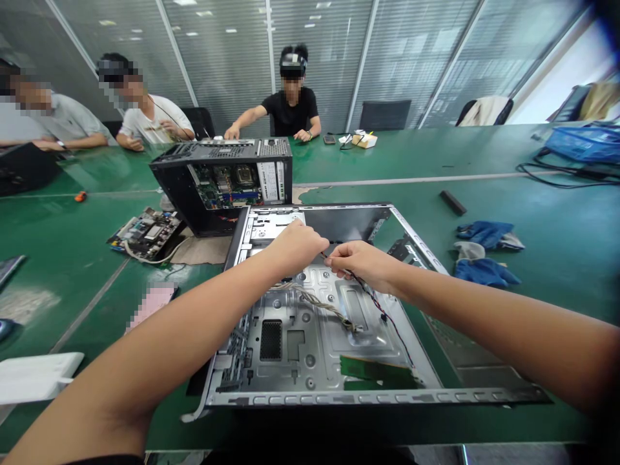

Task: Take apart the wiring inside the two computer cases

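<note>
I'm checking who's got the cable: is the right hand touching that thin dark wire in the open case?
Touching. The head view shows the right hand pinching the thin dark wire, which trails from its fingertips down across the case floor.

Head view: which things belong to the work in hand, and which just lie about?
In hand: open computer case; thin wire pinched by right hand; left hand beside it; braided cable.

Lying about: second computer case; loose circuit board; blue gloves; green table.

Blue gloves (484, 252) right; second computer case (227, 177), loose motherboard (145, 232) left.
</note>
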### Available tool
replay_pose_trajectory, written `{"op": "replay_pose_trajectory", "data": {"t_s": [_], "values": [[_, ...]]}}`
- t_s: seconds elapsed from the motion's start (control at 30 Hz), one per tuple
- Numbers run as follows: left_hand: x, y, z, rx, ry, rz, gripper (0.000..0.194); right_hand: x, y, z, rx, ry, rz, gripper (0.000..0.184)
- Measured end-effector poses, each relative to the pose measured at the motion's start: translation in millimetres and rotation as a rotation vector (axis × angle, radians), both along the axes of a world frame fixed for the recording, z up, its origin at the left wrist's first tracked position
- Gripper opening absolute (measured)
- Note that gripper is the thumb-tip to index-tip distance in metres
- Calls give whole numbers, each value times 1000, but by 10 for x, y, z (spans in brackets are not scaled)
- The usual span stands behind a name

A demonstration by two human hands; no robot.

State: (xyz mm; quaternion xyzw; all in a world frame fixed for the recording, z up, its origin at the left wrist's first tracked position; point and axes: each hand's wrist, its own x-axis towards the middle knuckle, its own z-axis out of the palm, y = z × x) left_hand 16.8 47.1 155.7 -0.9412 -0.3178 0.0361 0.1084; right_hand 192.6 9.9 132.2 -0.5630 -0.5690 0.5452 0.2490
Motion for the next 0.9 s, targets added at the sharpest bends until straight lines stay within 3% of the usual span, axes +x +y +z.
{"op": "replay_pose_trajectory", "data": {"t_s": [0.23, 0.6, 0.9], "values": [[0, 0, 2, 2, 12, 1, 18, -22, 43, -27, 23, -82, -27, 24], [0, 23, 11, -14, 20, -6, 15, -70, 27, -45, -23, -36, -5, 30], [-7, 22, 15, 3, 44, -17, 16, -5, 63, -105, -127, 239, 101, 35]]}}
